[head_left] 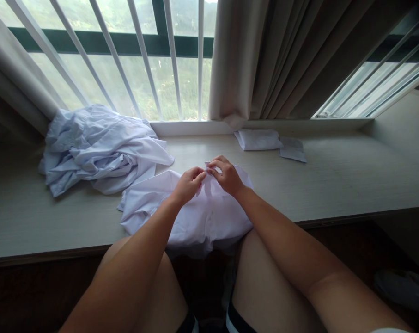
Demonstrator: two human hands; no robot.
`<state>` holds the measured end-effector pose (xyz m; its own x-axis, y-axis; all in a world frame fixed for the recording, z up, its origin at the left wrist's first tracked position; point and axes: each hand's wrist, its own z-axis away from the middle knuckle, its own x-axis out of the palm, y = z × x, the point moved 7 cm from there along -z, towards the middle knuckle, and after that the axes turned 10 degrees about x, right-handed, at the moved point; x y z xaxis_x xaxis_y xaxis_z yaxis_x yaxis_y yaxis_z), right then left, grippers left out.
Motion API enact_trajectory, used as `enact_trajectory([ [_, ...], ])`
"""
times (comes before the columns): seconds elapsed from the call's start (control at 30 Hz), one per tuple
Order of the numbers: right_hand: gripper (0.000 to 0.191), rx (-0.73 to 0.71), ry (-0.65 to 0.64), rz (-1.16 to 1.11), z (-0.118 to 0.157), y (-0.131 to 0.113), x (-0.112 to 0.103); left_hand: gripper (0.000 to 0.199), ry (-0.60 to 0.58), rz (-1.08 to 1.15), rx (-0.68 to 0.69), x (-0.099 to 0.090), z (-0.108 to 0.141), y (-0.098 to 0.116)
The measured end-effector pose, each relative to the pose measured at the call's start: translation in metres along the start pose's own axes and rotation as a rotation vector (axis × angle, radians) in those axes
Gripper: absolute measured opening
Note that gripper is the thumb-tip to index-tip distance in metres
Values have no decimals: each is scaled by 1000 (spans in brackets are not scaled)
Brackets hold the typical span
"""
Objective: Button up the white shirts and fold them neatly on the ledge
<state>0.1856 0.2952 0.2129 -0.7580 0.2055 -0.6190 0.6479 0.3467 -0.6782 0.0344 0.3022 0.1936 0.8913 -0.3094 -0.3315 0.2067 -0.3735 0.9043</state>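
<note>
A white garment lies spread over the front edge of the pale ledge, partly hanging down between the knees. At its upper end, my left hand pinches the fabric between thumb and fingers. Close beside it, my right hand grips the same raised bit of cloth, fingers curled and the fingertips of both hands nearly touching. The small detail between the fingertips is too small to make out.
A large crumpled heap of white cloth sits on the ledge at the left. Folded white cloth and a small flat white piece lie at the back right. Behind are a barred window and curtains.
</note>
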Motion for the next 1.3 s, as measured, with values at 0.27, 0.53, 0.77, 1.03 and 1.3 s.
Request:
enact_trajectory([
  [0.27, 30, 575, -114, 348, -1, 71, -20, 34, -398, -503, -311, -1, 15, -39],
  [0.53, 45, 363, -148, 717, -1, 54, -11, 31, -220, -917, -390, -21, 11, -54],
  [0.77, 32, 245, -361, 698, -1, 37, 30, 34, -241, -936, -492, -30, 9, -75],
  [1.03, 35, 676, -103, 751, -8, 90, -30, 30, -260, -915, -471, -22, 8, -74],
  [1.3, 34, 295, -161, 835, -11, 55, -12, 44, -248, -902, -478, -21, 9, -76],
])
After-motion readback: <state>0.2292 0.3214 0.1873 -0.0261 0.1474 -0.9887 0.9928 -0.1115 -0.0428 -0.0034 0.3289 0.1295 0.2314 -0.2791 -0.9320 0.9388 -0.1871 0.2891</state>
